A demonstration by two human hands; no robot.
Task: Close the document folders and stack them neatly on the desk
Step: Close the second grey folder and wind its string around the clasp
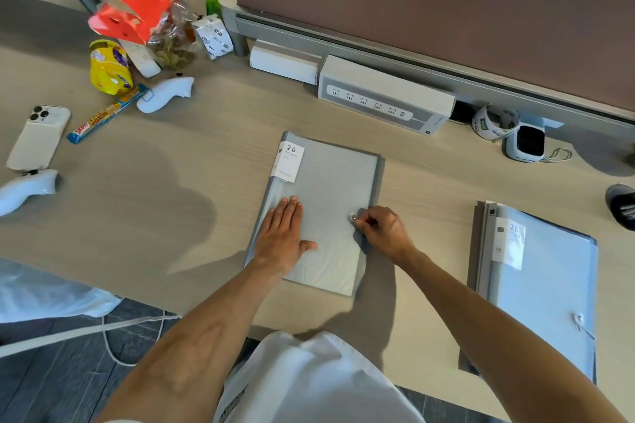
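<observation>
A grey document folder (330,189) lies shut on the wooden desk (171,203) in front of me, with a white "20 pockets" label at its top left corner. My left hand (283,237) rests flat on its cover, fingers together and pointing away. My right hand (385,228) pinches at the small round clasp button (352,216) near the folder's right edge; whether a string is in the fingers I cannot tell. To the right, a stack of pale blue-grey folders (543,288) lies shut near the desk's front edge, the top one with its own label and string clasp.
A white power strip box (385,96) and a smaller white box (285,62) sit against the brown partition (446,3). Snacks, a red paper bag (137,0), a phone (39,137) and two white controllers lie at the left. Tape rolls and a small charger (525,144) stand at the right.
</observation>
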